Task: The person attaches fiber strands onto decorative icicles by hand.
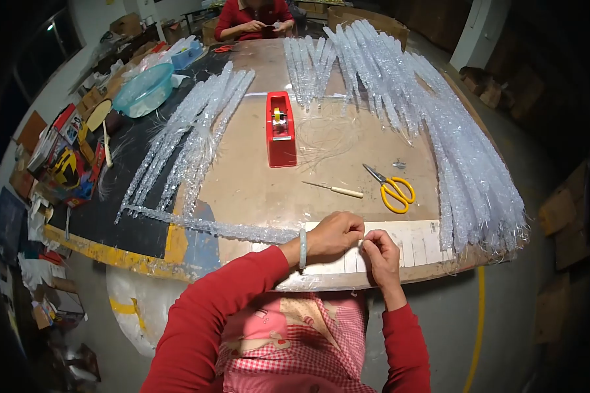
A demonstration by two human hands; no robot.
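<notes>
Close together over a white marked strip [410, 242] at the table's near edge, both hands are pinched at the fingertips. My left hand [334, 234], with a pale bangle at the wrist, is closed. Its fingers nearly meet those of my right hand [381, 257], also closed, where a tiny pale bit shows at the thumb. What they pinch is too small to make out. A clear glittery strand [242, 231] lies along the near edge and runs up to my left wrist, its right end hidden there.
A red tape dispenser [282, 131], a thin awl [334, 189] and yellow-handled scissors [396, 190] lie ahead. Glittery strands are piled at right [465, 150] and left [196, 124]. A blue basin [144, 92] stands far left. Across the table, a person [255, 19] works with both hands.
</notes>
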